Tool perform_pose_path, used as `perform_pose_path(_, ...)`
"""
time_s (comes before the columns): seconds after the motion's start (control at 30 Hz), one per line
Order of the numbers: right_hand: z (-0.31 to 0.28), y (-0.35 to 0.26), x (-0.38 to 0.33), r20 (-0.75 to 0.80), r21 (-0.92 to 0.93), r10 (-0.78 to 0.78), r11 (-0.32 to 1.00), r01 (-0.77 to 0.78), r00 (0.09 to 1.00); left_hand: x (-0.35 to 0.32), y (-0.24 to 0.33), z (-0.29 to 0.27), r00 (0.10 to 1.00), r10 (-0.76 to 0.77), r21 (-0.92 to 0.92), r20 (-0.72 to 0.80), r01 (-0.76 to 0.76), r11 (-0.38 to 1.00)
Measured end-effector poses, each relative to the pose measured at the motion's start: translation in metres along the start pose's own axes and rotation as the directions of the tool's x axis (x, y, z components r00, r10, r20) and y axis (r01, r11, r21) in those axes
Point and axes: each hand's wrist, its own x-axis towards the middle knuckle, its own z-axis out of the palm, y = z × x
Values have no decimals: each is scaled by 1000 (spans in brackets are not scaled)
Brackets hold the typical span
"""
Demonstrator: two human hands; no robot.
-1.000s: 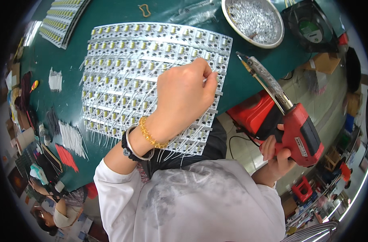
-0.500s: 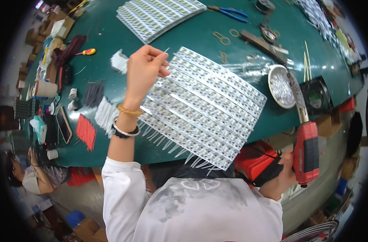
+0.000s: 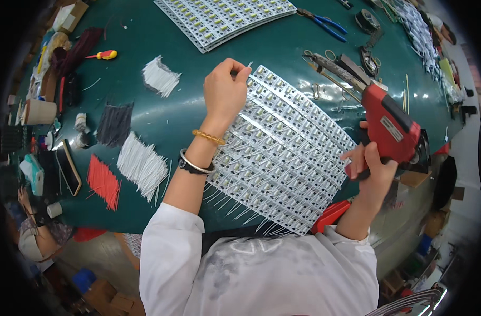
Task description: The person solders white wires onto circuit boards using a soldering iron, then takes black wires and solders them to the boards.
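A panel of white LED strips (image 3: 288, 158) lies on the green table (image 3: 198, 121) in front of me, thin white wires sticking out of its near edge. My left hand (image 3: 224, 92) is at the panel's far left corner, fingers pinched on a short white wire. My right hand (image 3: 369, 171) grips the handle of a red soldering gun (image 3: 390, 126), whose long metal tip points away over the table, just right of the panel.
Piles of cut wires lie left: white (image 3: 140, 163), red (image 3: 103, 181), black (image 3: 114, 124), another white (image 3: 159, 79). A second LED panel (image 3: 224, 16) lies far. Blue-handled pliers (image 3: 322, 21), a red-yellow screwdriver (image 3: 104, 54) and a phone (image 3: 69, 166) are nearby. Another person (image 3: 35, 231) sits lower left.
The view has swung, so the panel now sits nearer and to the right. My left hand stays at the panel's far corner with the wire. The soldering gun has risen beside the panel.
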Motion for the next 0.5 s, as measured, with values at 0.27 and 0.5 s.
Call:
perform_pose_path(0.27,-26,53,-12,-36,333,155,933,-134,987,-1,5,-3,999,-44,-21,22,44,999)
perform_pose_path(0.5,-29,58,-19,-29,376,115,922,-96,993,-1,-3,3,1000,-5,-64,15,6,998)
